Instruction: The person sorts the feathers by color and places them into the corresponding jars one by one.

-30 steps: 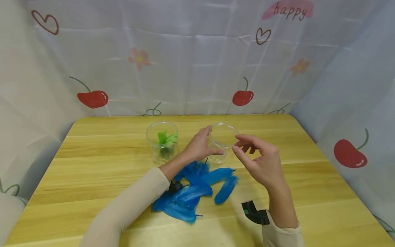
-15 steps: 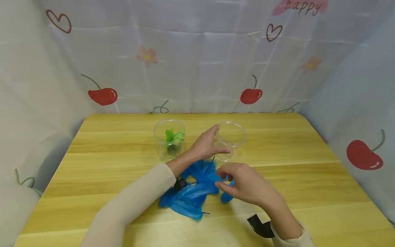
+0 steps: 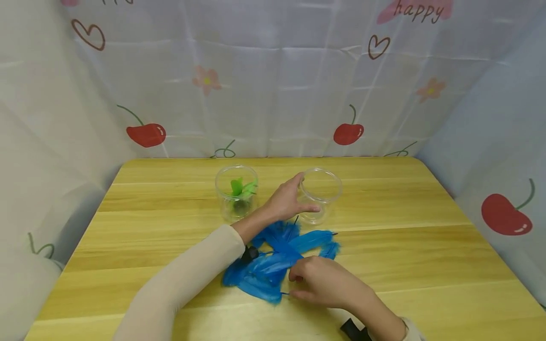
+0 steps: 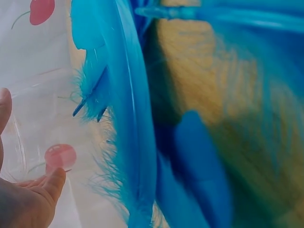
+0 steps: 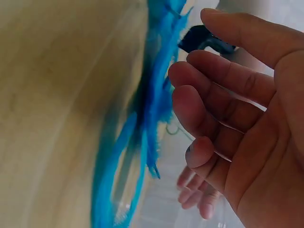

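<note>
**Two hands, blue feathers and two clear cups**

Near the lower centre of the head view, the right hand (image 3: 317,284) is lowered onto the near edge of a pile of blue feathers (image 3: 273,258); its fingers are loosely curled, and whether a feather is pinched cannot be told. Higher up, an empty clear cup (image 3: 320,194) is gripped at its side by the left hand (image 3: 287,201), apparently to steady it. To its left a second clear cup (image 3: 236,192) with green feathers (image 3: 241,188) stands on the wooden counter (image 3: 426,246).
</note>
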A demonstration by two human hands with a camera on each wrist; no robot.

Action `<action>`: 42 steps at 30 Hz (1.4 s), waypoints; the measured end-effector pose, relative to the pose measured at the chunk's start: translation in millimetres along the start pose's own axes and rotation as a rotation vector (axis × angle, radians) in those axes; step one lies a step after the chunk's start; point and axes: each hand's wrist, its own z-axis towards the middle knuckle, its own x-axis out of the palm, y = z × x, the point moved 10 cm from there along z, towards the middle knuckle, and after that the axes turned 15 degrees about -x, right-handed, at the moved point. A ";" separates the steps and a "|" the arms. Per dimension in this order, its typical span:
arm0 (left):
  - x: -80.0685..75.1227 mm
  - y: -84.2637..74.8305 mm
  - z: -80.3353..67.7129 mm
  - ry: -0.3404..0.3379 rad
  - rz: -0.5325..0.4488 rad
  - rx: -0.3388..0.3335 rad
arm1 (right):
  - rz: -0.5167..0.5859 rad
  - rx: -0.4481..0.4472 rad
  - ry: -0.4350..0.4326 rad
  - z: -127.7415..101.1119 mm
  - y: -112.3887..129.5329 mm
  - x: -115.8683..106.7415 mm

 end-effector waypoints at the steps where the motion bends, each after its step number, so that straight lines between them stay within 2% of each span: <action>1: 0.3 0.4 0.2 0.000 0.003 -0.003 | -0.006 0.002 0.010 -0.2 -0.3 2.7; 7: 1.4 3.2 0.9 0.005 0.010 -0.014 | -0.012 0.002 0.035 -0.2 -0.4 14.4; 14: 2.1 2.2 1.7 0.003 0.019 0.009 | -0.013 -0.008 0.038 -1.1 -1.3 22.5; 42: 2.9 3.8 2.2 0.000 0.018 -0.001 | -0.019 -0.032 -0.009 -2.4 -0.7 26.8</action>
